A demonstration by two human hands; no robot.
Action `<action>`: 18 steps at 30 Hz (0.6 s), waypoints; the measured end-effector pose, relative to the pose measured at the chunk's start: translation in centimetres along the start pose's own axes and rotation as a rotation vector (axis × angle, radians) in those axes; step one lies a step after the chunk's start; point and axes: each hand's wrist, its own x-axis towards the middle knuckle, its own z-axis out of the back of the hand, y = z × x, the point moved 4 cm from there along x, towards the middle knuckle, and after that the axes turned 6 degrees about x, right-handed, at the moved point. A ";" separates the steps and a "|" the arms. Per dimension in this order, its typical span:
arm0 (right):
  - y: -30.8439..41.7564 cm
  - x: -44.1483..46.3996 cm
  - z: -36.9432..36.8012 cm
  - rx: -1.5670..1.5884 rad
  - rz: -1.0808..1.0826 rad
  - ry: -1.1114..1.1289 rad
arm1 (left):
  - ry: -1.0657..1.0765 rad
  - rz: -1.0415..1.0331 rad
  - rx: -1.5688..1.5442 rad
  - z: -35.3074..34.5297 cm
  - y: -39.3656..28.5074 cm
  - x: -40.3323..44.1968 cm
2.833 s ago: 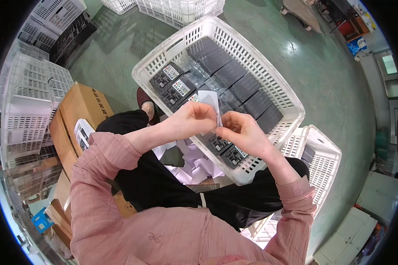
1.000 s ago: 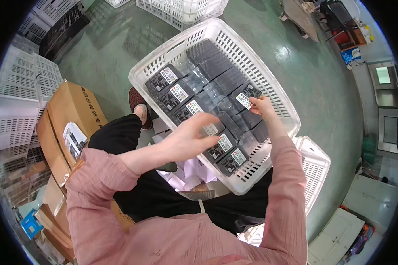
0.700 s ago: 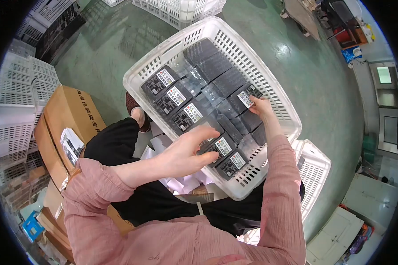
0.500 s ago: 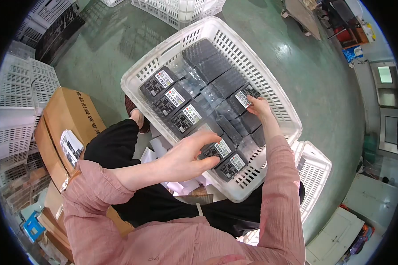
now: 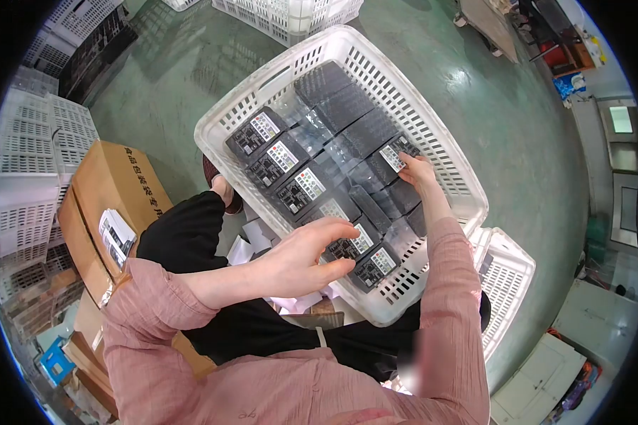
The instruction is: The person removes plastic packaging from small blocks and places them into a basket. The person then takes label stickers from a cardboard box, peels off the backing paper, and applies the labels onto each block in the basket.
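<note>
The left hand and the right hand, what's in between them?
In the head view, black packages in the white basket lie between the left hand and the right hand.

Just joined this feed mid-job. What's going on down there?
A person is handling black packages in a white slatted crate. The right hand has its fingers on a white label on a package toward the crate's right side. The left hand is open, thumb and fingers apart, near other labelled packages; whether it touches one is unclear.
</note>
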 end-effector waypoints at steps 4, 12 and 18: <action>-0.1 0.0 -0.1 -0.011 0.008 -0.022 | 0.004 0.002 -0.002 0.0 0.0 0.0; 0.3 1.7 0.3 -0.352 0.057 -0.135 | -0.037 -0.073 0.086 -0.5 0.6 0.1; 4.6 -1.1 -0.1 -1.373 0.178 -0.230 | -0.553 -0.327 -0.076 5.7 -3.1 -1.3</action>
